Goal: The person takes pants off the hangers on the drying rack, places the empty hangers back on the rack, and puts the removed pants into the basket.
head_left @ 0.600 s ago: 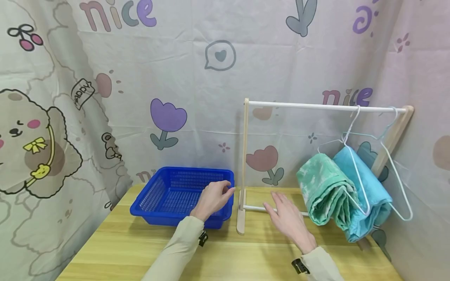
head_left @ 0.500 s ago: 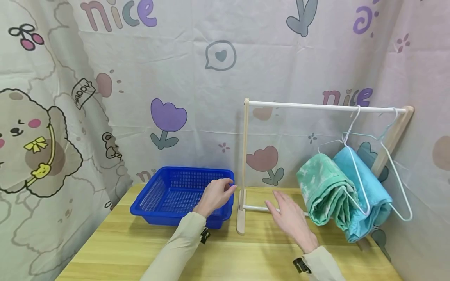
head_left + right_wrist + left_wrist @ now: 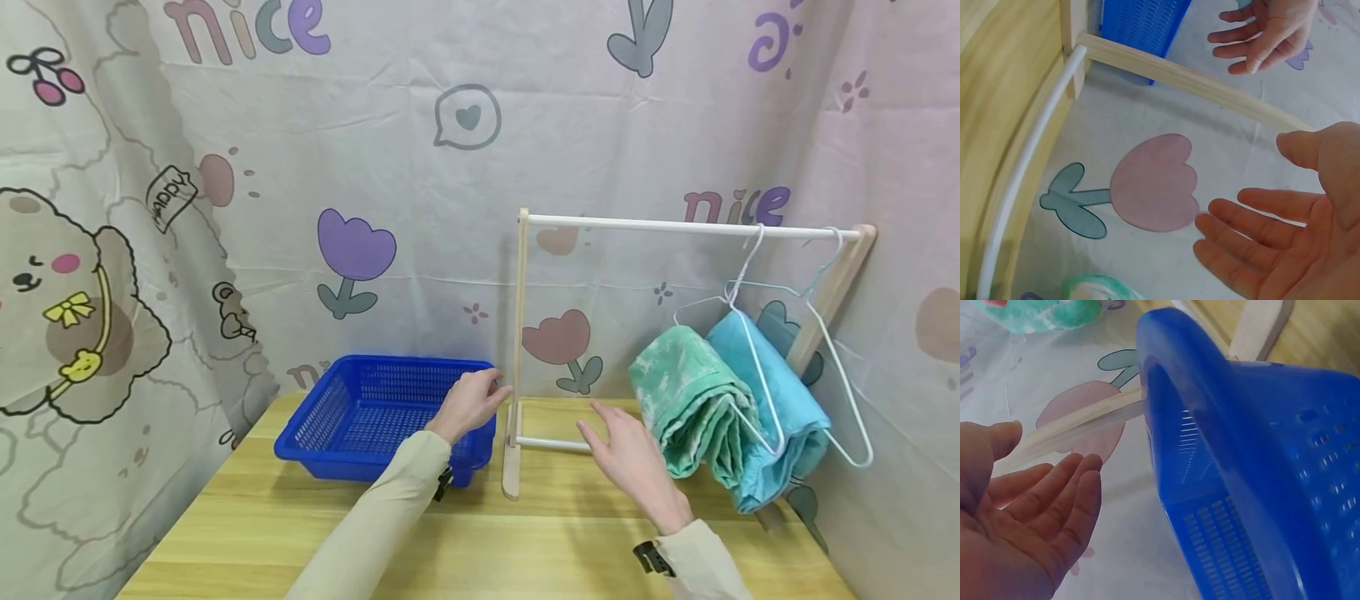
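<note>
A: Progress?
B: We judge the hanging done for two: green cloth and blue cloth, on hangers, rack end nearest the table's right edge.
A: Hands?
B: Left hand beside basket, far left corner; right hand near rack. Both loosely spread, holding nothing.
A: Remaining?
B: Nothing we can confirm; left hand hides some basket.

From my head feed I read "nice" at the upper left of the printed curtain, a second "nice" at the right, and "HAPPY" on a drawn sign. Lower down, beside the basket, I make out only "ni".
</note>
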### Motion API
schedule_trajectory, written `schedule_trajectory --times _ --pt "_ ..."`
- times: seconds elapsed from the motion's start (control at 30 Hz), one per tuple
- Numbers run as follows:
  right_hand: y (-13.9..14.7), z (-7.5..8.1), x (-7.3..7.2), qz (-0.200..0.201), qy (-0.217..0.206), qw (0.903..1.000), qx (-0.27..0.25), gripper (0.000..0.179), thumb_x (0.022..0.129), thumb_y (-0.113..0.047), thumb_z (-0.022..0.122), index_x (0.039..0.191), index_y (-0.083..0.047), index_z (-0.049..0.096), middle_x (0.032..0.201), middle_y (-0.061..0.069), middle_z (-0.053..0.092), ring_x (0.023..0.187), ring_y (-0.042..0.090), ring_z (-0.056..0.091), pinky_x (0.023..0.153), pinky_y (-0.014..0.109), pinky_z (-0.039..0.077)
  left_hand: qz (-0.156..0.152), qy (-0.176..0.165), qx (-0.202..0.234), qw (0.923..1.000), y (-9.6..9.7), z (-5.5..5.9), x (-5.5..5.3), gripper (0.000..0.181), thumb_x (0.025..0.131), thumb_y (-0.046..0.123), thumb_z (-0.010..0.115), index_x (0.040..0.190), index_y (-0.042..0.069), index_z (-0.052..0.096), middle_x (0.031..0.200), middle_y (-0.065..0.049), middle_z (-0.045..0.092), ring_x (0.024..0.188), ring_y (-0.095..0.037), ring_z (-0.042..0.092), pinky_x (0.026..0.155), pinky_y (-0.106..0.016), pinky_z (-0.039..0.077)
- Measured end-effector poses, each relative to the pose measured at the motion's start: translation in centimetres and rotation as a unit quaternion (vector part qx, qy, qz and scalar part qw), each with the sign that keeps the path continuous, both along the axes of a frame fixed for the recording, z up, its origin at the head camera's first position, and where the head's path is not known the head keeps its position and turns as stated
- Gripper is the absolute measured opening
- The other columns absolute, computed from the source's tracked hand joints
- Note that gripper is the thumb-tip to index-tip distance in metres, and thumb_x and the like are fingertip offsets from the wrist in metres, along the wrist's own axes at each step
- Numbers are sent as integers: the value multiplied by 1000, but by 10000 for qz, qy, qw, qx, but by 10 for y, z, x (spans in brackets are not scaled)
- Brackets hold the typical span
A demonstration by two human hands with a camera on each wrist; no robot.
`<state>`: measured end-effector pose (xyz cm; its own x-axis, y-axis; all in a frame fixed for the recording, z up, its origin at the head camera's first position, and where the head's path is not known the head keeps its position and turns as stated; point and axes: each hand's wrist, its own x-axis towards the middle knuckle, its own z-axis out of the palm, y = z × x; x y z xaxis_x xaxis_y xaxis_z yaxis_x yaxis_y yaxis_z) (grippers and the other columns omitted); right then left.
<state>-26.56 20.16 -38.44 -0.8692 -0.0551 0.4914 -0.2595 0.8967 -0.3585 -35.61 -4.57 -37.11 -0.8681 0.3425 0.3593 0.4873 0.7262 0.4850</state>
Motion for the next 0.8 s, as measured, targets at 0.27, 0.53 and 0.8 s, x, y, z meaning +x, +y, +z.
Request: schedule_trajectory --times 0.27,0.53,0.8 --pt "8 15 13 -14 198 9997 -137 48 98 -33 60 128 4 60 126 23 63 115 41 60 94 56 49 -89 -165 301 9994 2 3 -7 41 101 29 56 133 3 57 100 -10 71 89 -21 68 80 -38 56" --pt "22 30 18 -104 747 9963 -419 40 98 -26 60 122 5 64 120 25 65 112 45 60 94 58 48 -258 -615 635 9958 5 15 -15 47 102 35 52 139 6 53 119 -13 69 108 -26 65 91 -42 53" --pt "29 36 22 -132 1786 9810 -744 22 95 -14 63 108 1 72 102 20 72 91 38 68 76 53 54 -190 -734 857 9934 8 18 -21 47 101 33 55 137 3 54 120 -16 68 111 -29 64 93 -45 52"
